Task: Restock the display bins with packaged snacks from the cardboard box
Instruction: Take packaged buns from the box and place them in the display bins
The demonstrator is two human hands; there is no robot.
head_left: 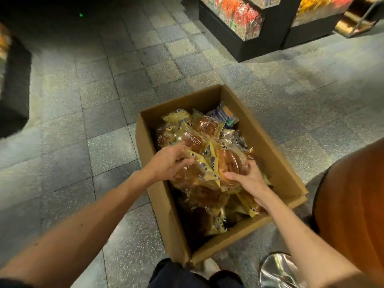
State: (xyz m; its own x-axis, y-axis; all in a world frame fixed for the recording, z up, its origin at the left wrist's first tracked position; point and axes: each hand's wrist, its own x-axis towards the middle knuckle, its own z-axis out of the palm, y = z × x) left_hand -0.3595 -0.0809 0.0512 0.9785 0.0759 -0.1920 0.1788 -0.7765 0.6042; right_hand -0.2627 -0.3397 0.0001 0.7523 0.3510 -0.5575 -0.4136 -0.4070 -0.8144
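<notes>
Cardboard box [146,146] on tiled floor [93,100], full of packaged snacks [204,125], lower layers lost in shadow. Left hand [168,161] and right hand [250,179] each curl fingers round a top pack. Display bins [241,19] beyond are blurred and cut off above.

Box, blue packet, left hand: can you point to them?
box [261,146], head view, inner right wall.
blue packet [225,116], head view, its front.
left hand [168,163], head view, back of hand.
</notes>
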